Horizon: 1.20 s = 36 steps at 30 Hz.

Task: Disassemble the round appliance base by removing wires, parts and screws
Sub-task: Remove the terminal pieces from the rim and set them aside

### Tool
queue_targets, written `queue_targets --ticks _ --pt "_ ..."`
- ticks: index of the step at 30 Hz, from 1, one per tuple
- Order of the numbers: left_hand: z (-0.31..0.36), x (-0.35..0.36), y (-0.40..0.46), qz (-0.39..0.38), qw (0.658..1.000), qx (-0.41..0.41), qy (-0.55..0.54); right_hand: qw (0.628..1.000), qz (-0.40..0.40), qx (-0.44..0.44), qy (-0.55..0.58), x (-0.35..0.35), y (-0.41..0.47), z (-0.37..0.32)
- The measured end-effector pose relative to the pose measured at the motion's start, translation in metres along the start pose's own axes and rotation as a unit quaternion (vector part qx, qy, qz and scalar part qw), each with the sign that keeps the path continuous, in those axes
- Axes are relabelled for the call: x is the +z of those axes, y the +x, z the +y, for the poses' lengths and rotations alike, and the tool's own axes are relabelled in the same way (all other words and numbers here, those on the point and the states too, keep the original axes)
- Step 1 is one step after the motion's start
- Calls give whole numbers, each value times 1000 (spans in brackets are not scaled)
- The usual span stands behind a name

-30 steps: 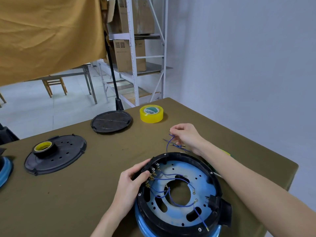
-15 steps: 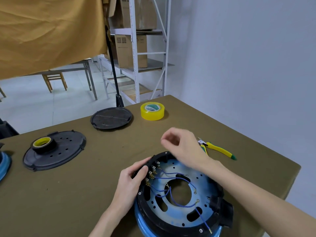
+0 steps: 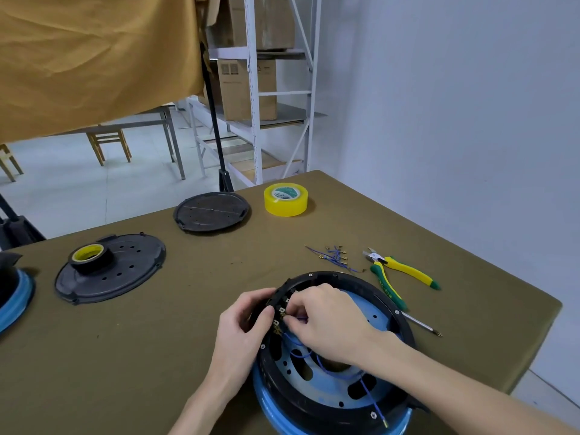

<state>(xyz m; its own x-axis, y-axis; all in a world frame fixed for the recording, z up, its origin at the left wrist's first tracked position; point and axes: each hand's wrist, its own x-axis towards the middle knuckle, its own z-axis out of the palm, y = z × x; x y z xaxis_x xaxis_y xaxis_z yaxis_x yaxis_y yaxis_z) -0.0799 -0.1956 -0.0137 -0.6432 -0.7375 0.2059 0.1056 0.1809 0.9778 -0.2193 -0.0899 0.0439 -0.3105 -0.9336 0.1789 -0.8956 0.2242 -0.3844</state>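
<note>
Base [image 3: 389, 312] of the appliance sits at the near edge of the worktop [image 3: 157, 340], blue wires [image 3: 301, 350] left inside. A second ago the right hand [image 3: 326, 321] was laying a pulled wire on the loose pile [image 3: 334, 257] by the pliers [image 3: 398, 271]; now it has returned, fingers pinching at the terminals. Left hand [image 3: 241, 324] still grips the rim. Likely another wire is next.

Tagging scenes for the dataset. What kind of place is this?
Probably a workshop or storeroom bench, not a home. A metal rack holds cardboard boxes, and the cloth-covered table carries cutters, tape and loose covers beside the opened base.
</note>
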Motion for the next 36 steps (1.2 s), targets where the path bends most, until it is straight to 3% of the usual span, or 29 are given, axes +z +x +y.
queue_targets --ticks 23,26,31,36 --pt "-1 6 -4 0 1000 12 -26 997 17 10 74 -1 -12 4" --pt "-1 5 -3 1 1000 7 -30 993 55 19 102 -7 -13 6" --pt "-1 6 -1 4 999 0 -34 973 183 73 122 -26 12 17" --pt "1 6 -2 0 999 -8 -37 968 162 188 37 -43 64 56"
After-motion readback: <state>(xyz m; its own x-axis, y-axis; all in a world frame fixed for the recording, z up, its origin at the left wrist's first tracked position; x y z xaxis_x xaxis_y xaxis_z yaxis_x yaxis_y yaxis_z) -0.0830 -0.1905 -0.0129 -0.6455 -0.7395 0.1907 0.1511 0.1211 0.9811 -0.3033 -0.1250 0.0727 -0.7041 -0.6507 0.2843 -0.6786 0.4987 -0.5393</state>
